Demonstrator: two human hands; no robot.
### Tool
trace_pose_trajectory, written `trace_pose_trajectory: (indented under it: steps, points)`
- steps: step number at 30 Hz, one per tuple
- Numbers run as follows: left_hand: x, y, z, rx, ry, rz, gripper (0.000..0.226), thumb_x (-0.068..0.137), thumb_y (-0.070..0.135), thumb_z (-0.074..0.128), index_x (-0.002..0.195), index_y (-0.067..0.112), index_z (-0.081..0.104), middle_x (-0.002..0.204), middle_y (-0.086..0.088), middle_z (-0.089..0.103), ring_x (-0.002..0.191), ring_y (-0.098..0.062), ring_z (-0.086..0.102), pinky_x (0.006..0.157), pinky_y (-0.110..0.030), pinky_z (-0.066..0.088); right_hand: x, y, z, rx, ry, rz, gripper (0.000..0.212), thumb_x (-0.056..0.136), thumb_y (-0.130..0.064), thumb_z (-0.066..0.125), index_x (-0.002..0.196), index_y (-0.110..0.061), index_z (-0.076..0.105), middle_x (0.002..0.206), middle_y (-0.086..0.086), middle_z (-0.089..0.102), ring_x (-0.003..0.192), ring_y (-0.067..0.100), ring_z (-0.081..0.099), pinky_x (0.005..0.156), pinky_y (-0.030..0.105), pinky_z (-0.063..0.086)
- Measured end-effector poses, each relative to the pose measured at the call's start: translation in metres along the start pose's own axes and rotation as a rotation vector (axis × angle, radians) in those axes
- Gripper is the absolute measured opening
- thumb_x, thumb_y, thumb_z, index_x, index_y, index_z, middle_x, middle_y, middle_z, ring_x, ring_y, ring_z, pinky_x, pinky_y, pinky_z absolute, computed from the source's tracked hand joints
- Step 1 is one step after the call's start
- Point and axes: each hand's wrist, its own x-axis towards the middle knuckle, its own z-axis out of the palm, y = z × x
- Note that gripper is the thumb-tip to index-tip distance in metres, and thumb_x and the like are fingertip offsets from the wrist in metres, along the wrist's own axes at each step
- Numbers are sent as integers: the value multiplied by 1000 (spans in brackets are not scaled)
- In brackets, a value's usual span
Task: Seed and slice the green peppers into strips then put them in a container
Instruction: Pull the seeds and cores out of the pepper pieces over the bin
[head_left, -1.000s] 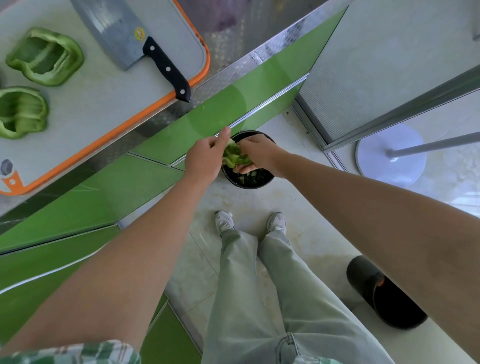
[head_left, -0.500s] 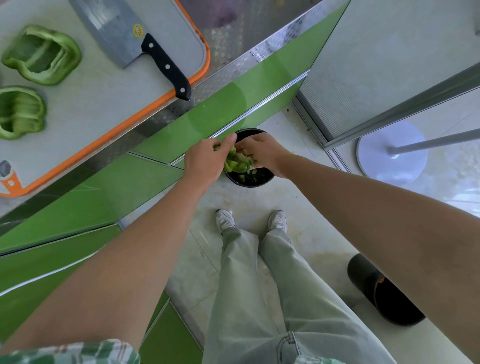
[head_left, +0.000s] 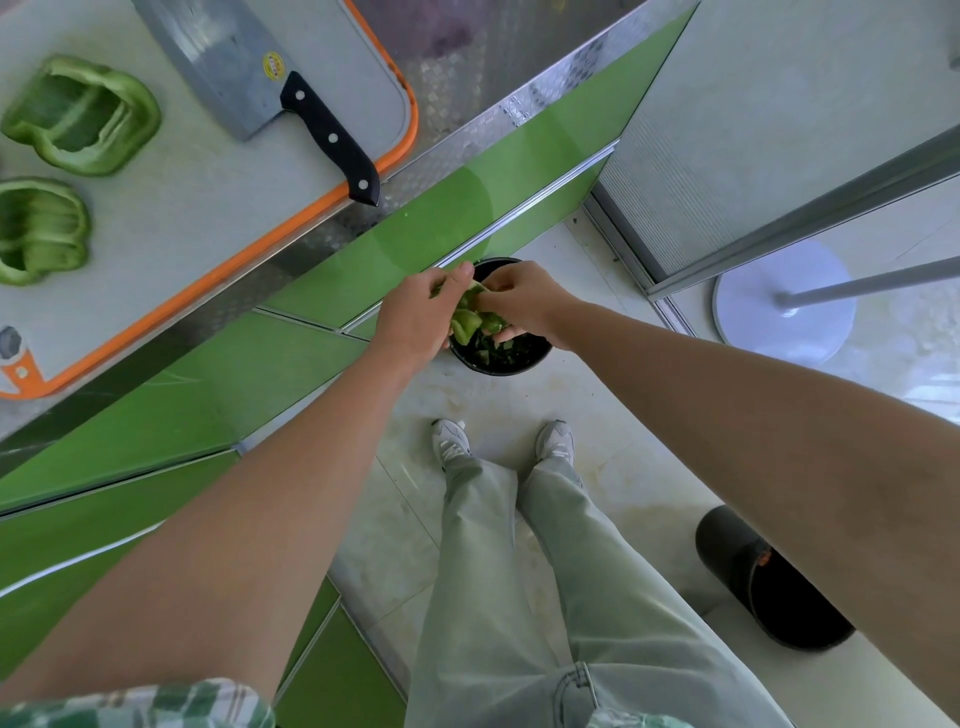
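Left hand (head_left: 415, 325) and right hand (head_left: 524, 304) both grip a glossy green pepper piece (head_left: 470, 322) between them, above the round black bin (head_left: 519, 358)

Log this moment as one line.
left hand: holds pepper | right hand: holds pepper | pepper: over black bin | bin: green scraps inside | knife: flat on cutting board

Pale tiled floor (head_left: 389, 530), glossy green cabinet fronts (head_left: 156, 415) — frosted panel (head_left: 779, 104), metal-framed.

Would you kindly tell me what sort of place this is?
Probably a kitchen: a cleaver and cut green peppers lie on a cutting board on a metal counter above green cabinet fronts.
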Motion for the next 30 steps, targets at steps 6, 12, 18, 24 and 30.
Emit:
trace_pose_trajectory:
  steps: [6, 12, 18, 24, 30]
  points:
    - [1, 3, 4, -42, 12, 45, 47, 101, 46, 43, 85, 9, 67, 71, -18, 67, 53, -22, 60, 62, -41, 57, 4, -4, 2, -68, 225, 7, 21, 93, -23, 55, 89, -7, 68, 66, 5, 66, 57, 16, 69, 40, 15, 42]
    - [0, 6, 8, -161, -49, 99, 29, 103, 35, 42, 92, 19, 63, 74, 2, 64, 66, -8, 59, 63, -26, 51, 7, -12, 5, 154, 249, 94, 6, 88, -7, 57, 88, -13, 60, 73, 4, 60, 61, 17, 62, 66, 31, 60]
    - [-4, 6, 4, -336, -72, 15, 20, 102, 29, 46, 115, 16, 56, 96, -1, 66, 87, -12, 64, 86, -36, 55, -3, -9, -9, 246, 60, 97, 45, 80, 8, 54, 116, -18, 56, 91, 2, 56, 86, 19, 55, 77, 32, 54]
    - [6, -5, 4, -335, -13, -59, 55, 87, 51, 50, 125, 12, 54, 125, -21, 55, 106, -26, 63, 90, -42, 56, 3, 3, -10, 297, 37, 186, 32, 89, 12, 47, 117, 2, 55, 81, 14, 61, 58, 17, 61, 54, 21, 51]
    - [7, -2, 0, -447, 76, -86, 33, 104, 22, 41, 125, -2, 52, 94, -5, 62, 79, -12, 63, 66, -25, 57, 5, 4, -9, 238, 139, 25, 26, 95, -9, 39, 107, -7, 63, 83, 2, 67, 74, 14, 60, 63, 19, 49]
